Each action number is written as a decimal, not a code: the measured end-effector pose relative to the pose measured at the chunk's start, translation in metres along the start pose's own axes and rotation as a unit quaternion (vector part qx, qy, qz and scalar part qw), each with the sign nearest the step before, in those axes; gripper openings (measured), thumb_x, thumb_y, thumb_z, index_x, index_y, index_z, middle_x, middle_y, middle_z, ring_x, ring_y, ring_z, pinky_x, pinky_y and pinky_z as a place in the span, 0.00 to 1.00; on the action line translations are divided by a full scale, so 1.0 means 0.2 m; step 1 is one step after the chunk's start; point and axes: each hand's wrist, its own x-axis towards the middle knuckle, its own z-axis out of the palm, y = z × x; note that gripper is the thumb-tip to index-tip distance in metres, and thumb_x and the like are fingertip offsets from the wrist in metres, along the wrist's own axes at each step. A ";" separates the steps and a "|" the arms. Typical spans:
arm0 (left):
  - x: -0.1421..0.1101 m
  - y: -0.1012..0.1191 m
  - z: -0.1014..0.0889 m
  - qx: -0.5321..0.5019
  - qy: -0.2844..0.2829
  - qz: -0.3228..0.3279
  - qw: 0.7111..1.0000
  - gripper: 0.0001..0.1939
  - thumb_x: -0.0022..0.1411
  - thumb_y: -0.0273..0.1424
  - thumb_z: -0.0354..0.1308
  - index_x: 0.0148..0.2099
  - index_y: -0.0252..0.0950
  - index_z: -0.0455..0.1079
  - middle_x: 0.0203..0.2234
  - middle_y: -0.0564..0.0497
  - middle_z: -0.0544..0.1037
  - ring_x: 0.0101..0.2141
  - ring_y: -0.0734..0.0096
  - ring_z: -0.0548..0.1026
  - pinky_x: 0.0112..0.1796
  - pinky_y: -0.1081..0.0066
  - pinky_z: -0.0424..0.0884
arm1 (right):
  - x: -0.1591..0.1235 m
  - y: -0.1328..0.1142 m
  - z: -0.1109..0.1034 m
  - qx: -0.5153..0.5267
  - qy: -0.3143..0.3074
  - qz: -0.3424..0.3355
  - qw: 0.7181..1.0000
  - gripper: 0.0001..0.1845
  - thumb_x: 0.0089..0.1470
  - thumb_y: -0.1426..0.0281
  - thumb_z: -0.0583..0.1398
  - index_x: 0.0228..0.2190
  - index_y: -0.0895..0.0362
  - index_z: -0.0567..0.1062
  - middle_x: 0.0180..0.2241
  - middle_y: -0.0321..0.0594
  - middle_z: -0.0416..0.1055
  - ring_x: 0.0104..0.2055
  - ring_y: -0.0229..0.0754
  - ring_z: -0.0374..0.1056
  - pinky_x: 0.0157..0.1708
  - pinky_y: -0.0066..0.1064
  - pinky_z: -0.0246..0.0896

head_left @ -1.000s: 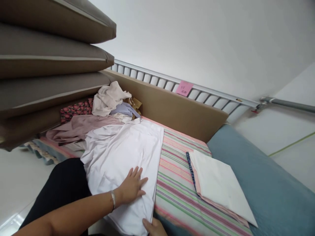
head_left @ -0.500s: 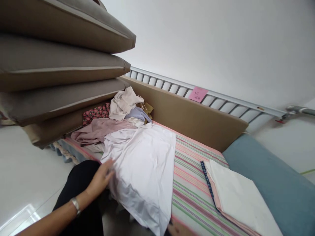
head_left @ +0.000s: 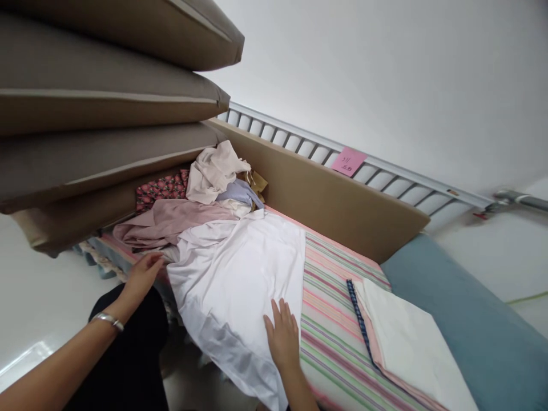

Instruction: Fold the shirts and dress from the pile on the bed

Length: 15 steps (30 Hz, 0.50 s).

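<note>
A white cloth (head_left: 240, 274), probably a garment, lies spread over the bed with its near part hanging over the edge. My right hand (head_left: 283, 337) rests flat on it near its right border, fingers stretched. Beside the cloth's left edge is my left hand (head_left: 143, 275), its fingers loosely bent and nothing visible in them. Just beyond that hand are a dusty pink cloth (head_left: 175, 220) and the rest of a crumpled heap: a cream cloth (head_left: 216, 174), a lavender cloth (head_left: 240, 193) and a red patterned cloth (head_left: 160, 190).
Thick grey-brown cushions (head_left: 111, 108) are stacked at the left. Folded white fabric (head_left: 411, 337) lies on the striped sheet (head_left: 325, 297), by a blue-green pad (head_left: 475, 325). A brown board (head_left: 325, 188) and metal rail (head_left: 282, 128) with a pink note (head_left: 349, 161) line the wall.
My right hand has come in from the bottom edge onto the white cloth. My left hand has moved left and slightly away from me, off the cloth's near left edge. The view has shifted slightly.
</note>
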 end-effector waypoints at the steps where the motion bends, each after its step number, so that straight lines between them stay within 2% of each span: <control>1: 0.00 0.01 0.00 -0.035 0.001 -0.005 0.999 0.22 0.50 0.45 0.57 0.43 0.36 0.68 0.31 0.52 0.76 0.32 0.67 0.75 0.32 0.71 0.71 | -0.01 0.01 0.01 -0.005 0.000 -0.008 1.000 0.30 0.59 0.54 0.48 0.57 0.55 0.62 0.61 0.49 0.54 0.64 0.53 0.47 0.59 0.52 0.46; 4: -0.04 0.06 0.01 -0.098 0.035 -0.015 0.994 0.18 0.50 0.44 0.58 0.38 0.36 0.68 0.26 0.55 0.72 0.26 0.72 0.71 0.27 0.75 0.68 | -0.02 0.02 0.00 -0.002 0.011 -0.021 1.000 0.29 0.59 0.55 0.48 0.57 0.55 0.62 0.61 0.49 0.54 0.64 0.52 0.48 0.59 0.51 0.47; 6: -0.10 0.12 0.06 -0.127 0.020 -0.022 0.992 0.15 0.51 0.43 0.58 0.34 0.36 0.67 0.24 0.56 0.71 0.23 0.75 0.68 0.25 0.75 0.66 | -0.01 0.02 -0.01 0.015 0.019 -0.018 1.000 0.29 0.59 0.55 0.48 0.57 0.55 0.63 0.61 0.48 0.55 0.64 0.52 0.48 0.59 0.51 0.47; 8: -0.19 0.21 0.17 -0.156 -0.056 -0.040 0.985 0.16 0.52 0.44 0.56 0.32 0.35 0.67 0.23 0.54 0.72 0.22 0.74 0.68 0.24 0.75 0.65 | 0.00 0.02 -0.03 0.052 0.017 -0.003 0.999 0.27 0.60 0.56 0.47 0.55 0.56 0.65 0.60 0.47 0.57 0.63 0.50 0.50 0.60 0.50 0.48; 12: -0.37 0.41 0.51 -0.120 -0.293 -0.101 0.943 0.17 0.52 0.43 0.55 0.35 0.33 0.67 0.24 0.51 0.74 0.20 0.73 0.70 0.22 0.74 0.66 | 0.00 0.07 -0.07 0.138 0.011 0.018 0.990 0.26 0.62 0.61 0.43 0.49 0.58 0.72 0.56 0.46 0.64 0.60 0.44 0.57 0.59 0.44 0.54; 13: -0.39 0.45 0.61 -0.103 -0.336 -0.115 0.929 0.15 0.54 0.42 0.55 0.35 0.33 0.67 0.23 0.51 0.74 0.20 0.74 0.70 0.22 0.74 0.66 | -0.01 0.09 -0.08 0.142 0.012 0.008 0.990 0.25 0.62 0.61 0.43 0.49 0.58 0.72 0.55 0.46 0.65 0.60 0.44 0.58 0.58 0.43 0.55; 15: -0.41 0.51 0.79 -0.079 -0.382 -0.146 0.909 0.13 0.56 0.38 0.54 0.38 0.34 0.65 0.22 0.52 0.74 0.18 0.75 0.69 0.20 0.75 0.65 | -0.03 0.13 -0.08 0.123 0.015 -0.026 0.992 0.23 0.61 0.62 0.46 0.50 0.57 0.71 0.56 0.45 0.64 0.60 0.45 0.57 0.57 0.43 0.57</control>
